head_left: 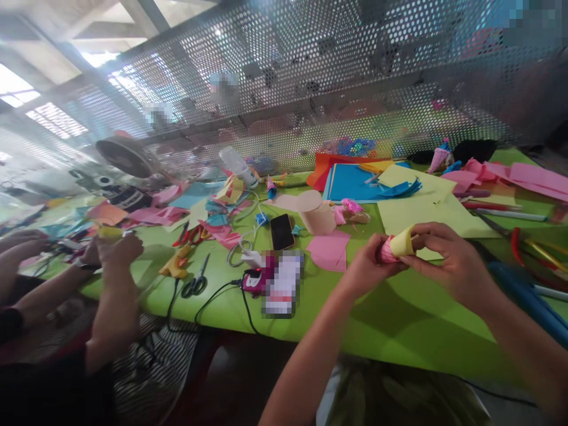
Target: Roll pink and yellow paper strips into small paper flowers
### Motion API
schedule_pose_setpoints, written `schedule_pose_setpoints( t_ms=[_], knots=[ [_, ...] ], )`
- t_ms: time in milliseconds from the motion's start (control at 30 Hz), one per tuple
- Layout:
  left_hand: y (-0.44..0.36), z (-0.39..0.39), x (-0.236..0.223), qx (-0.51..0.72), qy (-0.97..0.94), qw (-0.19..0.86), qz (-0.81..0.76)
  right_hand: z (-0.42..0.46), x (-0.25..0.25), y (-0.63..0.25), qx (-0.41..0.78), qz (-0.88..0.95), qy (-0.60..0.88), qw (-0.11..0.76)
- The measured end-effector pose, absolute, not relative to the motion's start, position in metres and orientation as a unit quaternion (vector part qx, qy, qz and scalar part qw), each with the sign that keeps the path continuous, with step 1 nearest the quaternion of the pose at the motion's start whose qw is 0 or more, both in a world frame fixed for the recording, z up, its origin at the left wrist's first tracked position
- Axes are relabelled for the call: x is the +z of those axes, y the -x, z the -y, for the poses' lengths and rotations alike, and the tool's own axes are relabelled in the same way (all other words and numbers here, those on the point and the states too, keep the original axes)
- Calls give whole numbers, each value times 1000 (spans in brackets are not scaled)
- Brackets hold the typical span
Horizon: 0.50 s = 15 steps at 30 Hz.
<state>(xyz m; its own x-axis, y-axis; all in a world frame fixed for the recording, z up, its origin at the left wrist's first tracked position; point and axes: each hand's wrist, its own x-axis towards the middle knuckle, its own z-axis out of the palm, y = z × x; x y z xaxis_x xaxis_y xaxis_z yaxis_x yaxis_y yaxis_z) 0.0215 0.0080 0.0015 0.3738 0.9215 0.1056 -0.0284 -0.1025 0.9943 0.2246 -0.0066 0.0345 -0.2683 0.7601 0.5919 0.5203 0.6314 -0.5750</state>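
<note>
Between my two hands, a little above the green table, is a small paper roll with a pink pleated part [387, 249] and a yellow paper band [402, 242]. My left hand [369, 263] closes round the pink end. On the yellow end, my right hand [437, 254] pinches with thumb and fingers. Behind my hands lie sheets of pale yellow paper [452, 222]. To the left of my left hand a pink paper piece [329, 249] rests flat, in front of a beige paper cylinder [316, 213].
Dark-handled scissors [197, 278], a yellow glue gun [176, 262] with its cord, a magenta power strip [256, 283] and two phones, one black [283, 231], lie leftward. Red-handled scissors [515, 245] are at right. A co-worker's hands [118, 245] hold yellow paper. A perforated metal screen [284, 106] stands behind.
</note>
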Motion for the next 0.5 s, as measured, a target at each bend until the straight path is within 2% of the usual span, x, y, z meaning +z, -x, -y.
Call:
schedule_pose_setpoints(
  t_ms=[167, 500],
  knots=[
    [-19, -6, -2, 410, -661, 500, -382, 3, 34, -222, 159, 764, 415, 467],
    [-18, -2, 10, 396, -587, 614, -348, 3, 36, -224, 200, 782, 389, 444]
  ],
)
